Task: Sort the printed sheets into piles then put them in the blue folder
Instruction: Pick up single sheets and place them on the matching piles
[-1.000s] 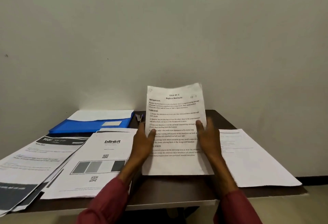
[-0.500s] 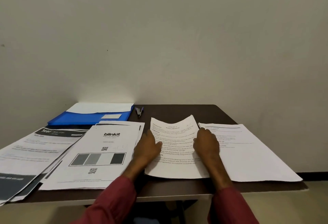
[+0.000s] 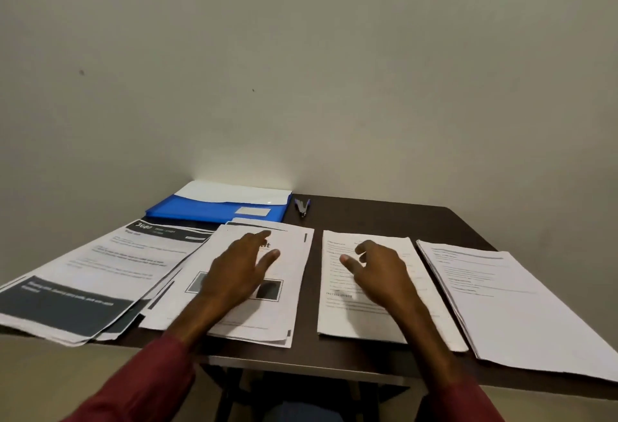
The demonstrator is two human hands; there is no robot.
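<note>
Four piles of printed sheets across frame centre on dark table (image 3: 384, 214). Far-left pile (image 3: 83, 274): "3080" header. Text pile (image 3: 364, 308): "INITIAL STATE". Left hand (image 3: 239, 267), right hand (image 3: 378, 274): fingers spread, holding nothing. Blue folder (image 3: 214, 211) upper left, closed, white flap.

A dark brown table (image 3: 384, 217) carries four paper piles (image 3: 371, 314) side by side, a blue folder (image 3: 207, 209) far left, and a stapler (image 3: 302, 206) beside it.
</note>
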